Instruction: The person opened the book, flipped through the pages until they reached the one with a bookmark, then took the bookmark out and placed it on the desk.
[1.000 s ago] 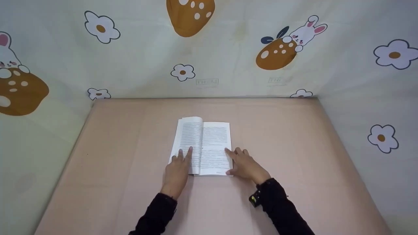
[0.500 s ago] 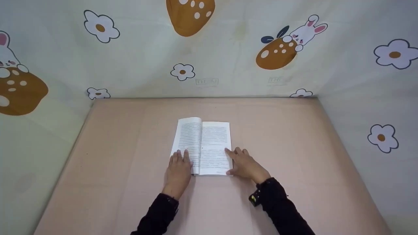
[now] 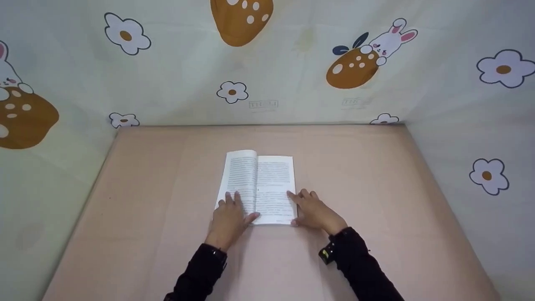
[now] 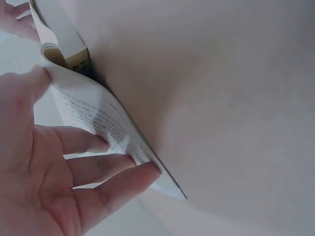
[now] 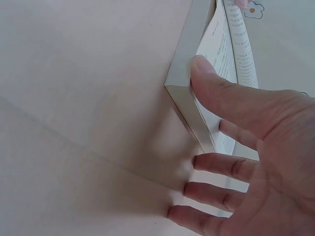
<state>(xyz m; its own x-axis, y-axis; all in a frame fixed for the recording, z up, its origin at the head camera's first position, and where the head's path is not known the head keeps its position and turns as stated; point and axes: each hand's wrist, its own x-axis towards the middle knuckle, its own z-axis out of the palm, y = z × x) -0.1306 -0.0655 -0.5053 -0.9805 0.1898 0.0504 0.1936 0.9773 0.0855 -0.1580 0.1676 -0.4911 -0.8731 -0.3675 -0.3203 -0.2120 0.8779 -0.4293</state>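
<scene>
An open book (image 3: 274,179) with printed pages lies in front of me; its left-hand leaves bulge up in a curve near the spine. My left hand (image 3: 228,219) rests on the lower left page, fingers extended, its thumb reaching over to the bottom of the spine. In the left wrist view the fingertips (image 4: 147,172) touch the page near its outer edge. On the other side, my right hand (image 3: 317,212) presses the right page with thumb and index finger. The right wrist view shows the other fingers (image 5: 211,194) beside the thick page block, reaching to the table.
A pinkish-beige table surface (image 3: 376,188) surrounds the book. Pale fabric walls (image 3: 292,54) printed with flowers, rabbits and brown strawberry-like shapes enclose it at the back and sides. Both forearms wear dark sleeves (image 3: 361,263).
The left hand's fingers shifted slightly down the left page, and its thumb swung out right toward the spine. The right hand has stayed put on the right page.
</scene>
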